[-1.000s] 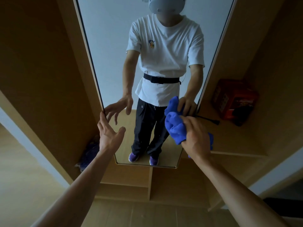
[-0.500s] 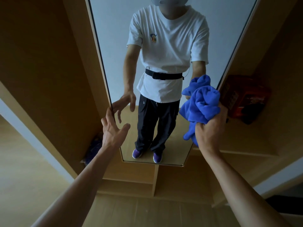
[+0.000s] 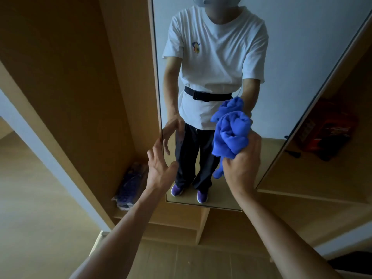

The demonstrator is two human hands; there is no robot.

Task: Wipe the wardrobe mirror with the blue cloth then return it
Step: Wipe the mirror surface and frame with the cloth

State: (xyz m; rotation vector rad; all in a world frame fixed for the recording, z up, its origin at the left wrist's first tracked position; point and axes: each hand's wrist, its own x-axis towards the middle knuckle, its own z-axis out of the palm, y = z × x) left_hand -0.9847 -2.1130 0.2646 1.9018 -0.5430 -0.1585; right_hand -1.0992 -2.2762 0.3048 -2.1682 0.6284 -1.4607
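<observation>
Wardrobe mirror [image 3: 291, 57]: tall panel, long axis up-down, dead ahead of both hands. L to R: purple bag [image 3: 130, 186] sits low in the wardrobe, down-left of the left hand [image 3: 159, 170]. Left hand is loose, fingers spread, nothing in it. Its fingertips reach up to the mirror's left edge; can't tell from this angle whether they touch. Blue cloth [image 3: 231, 133] is bunched in the right hand [image 3: 241, 168], fist clenched round its lower part. Most of the wad sticks out above the knuckles toward the glass, w/ a tail hanging below. Cloth is in front of the lower-mid glass, right of the left hand. Most of the glass lies ahead of and above the cloth hand, so the right hand does the wiping, prob upward along the long axis. Red box [image 3: 326, 129] is on the shelf, right of the right hand, well apart.
</observation>
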